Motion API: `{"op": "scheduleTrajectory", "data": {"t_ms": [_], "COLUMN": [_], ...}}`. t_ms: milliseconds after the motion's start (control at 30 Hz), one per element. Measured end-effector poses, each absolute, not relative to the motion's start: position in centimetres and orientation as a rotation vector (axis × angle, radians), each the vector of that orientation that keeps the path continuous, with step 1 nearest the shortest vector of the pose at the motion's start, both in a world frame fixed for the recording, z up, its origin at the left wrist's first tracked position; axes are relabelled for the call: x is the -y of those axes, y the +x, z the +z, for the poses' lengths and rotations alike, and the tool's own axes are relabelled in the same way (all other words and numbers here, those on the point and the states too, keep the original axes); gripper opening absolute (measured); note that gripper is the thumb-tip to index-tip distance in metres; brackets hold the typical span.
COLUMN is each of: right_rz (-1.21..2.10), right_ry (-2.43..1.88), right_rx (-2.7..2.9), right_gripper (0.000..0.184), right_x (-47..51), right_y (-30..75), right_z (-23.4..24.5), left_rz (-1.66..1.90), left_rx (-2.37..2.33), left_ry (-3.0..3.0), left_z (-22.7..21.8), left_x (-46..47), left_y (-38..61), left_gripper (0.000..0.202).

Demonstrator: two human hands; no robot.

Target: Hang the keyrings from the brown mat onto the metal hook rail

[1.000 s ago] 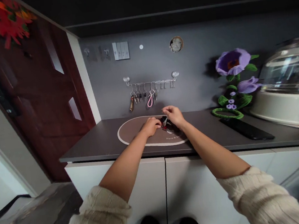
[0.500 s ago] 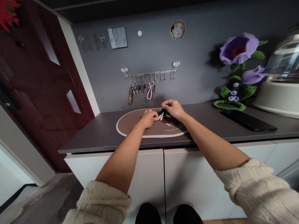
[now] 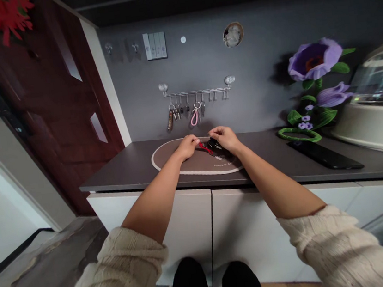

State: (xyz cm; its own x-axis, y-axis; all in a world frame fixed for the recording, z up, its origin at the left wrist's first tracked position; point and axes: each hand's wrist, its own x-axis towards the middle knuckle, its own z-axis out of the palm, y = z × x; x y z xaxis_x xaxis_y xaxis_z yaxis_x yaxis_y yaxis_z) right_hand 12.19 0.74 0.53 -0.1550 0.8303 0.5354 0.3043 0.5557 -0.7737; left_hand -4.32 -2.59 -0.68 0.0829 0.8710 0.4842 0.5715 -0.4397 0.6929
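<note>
Both my hands meet over an oval brown mat (image 3: 169, 162) on a dark countertop (image 3: 128, 170). My left hand (image 3: 187, 146) is closed in a pinch on one end of a small red and black keychain bunch (image 3: 209, 147). My right hand (image 3: 225, 138) is closed on the black part of the same bunch, just above the mat. Which piece each finger grips is too small to tell. On the grey wall behind, a metal hook rail (image 3: 197, 91) carries several keys and a pink loop (image 3: 194, 117).
A dark red door (image 3: 43, 106) stands at the left. A purple fabric flower (image 3: 314, 61), a black flat device (image 3: 326, 157) and a white domed appliance (image 3: 378, 102) occupy the counter's right side. White cabinet doors (image 3: 195, 227) are below.
The hands stayed together over the mat; a red strap now shows stretched between them. The camera shifted slightly, so the scene sits a little further right.
</note>
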Motion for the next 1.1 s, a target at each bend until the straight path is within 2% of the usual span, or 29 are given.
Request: {"op": "scheduleTrajectory", "data": {"t_ms": [300,567,733,1100], "right_rz": [0.578,0.607,0.585,0.317], "right_ry": [-0.945,-0.804,-0.718,-0.714], "right_rx": [1.811,1.887,1.927,1.946], "right_gripper": [0.016,0.025,0.029,0.029], "right_x": [-0.1,0.6,0.9,0.9], "right_y": [12.0,11.6,11.3,11.2], "right_z": [0.9,1.2,1.2,1.1], "left_rz": [1.44,1.46,1.458,1.376], "left_rx": [-0.906,-0.687,-0.558,-0.468], "left_ry": [1.377,1.055,0.957,0.991], "left_z": [-0.7,0.2,0.5,0.5], "left_x": [1.8,2.3,2.5,2.8], "left_y": [-4.0,-4.2,-4.2,-4.1], "left_gripper": [0.016,0.013,0.012,0.008]}}
